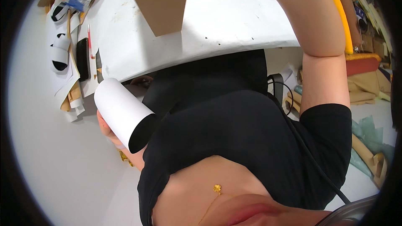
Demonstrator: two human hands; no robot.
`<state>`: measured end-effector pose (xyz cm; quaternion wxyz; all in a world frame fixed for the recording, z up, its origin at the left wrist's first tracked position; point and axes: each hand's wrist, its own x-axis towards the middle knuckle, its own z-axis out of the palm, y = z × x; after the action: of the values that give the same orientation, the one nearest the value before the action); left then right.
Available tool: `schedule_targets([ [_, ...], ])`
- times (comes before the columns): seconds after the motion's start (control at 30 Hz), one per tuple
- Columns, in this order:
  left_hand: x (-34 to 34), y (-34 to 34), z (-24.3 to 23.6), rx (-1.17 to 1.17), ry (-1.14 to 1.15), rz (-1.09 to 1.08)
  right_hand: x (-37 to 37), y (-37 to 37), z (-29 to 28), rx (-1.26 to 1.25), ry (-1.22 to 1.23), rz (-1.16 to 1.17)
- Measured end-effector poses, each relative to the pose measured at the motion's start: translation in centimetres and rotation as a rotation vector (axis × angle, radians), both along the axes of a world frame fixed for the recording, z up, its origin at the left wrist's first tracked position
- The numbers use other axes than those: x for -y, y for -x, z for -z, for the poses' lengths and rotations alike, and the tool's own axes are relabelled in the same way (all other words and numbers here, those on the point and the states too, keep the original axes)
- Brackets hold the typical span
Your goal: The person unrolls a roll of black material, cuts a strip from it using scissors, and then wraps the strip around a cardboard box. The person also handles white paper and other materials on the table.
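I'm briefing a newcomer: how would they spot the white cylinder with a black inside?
Find the white-covered table and its left near corner. Just below in the picture, the person's left hand holds the white cylinder with a black inside. Unlike the smaller white-and-black pieces at far left, it is held.

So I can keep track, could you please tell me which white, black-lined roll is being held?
The larger-looking roll in the left hand; the other white rolls lie at the picture's upper left, with no hand on them.
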<state>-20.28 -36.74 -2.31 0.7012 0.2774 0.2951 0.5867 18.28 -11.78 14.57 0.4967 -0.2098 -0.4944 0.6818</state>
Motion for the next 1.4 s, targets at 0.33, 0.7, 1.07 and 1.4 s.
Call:
schedule_targets([
  [0.33, -4.2, 0.6, 2.1, -0.099, -0.116, 0.089, 5.4, -1.8, 0.6, 0.204, -0.195, -0.045],
  [0.7, -8.5, 0.2, 1.5, 0.042, -0.26, 0.119, 13.2, -15.1, 20.1, 1.383, -0.465, 1.025],
  [1.07, -9.1, 2.9, 3.9, 0.284, -0.557, 0.512, 18.7, -9.6, 19.6, 1.58, -0.519, 0.998],
  [1.4, -2.1, 1.8, 2.8, 0.155, -0.219, 0.136, 23.2, -2.4, 1.0, 0.27, -0.496, -0.279],
])
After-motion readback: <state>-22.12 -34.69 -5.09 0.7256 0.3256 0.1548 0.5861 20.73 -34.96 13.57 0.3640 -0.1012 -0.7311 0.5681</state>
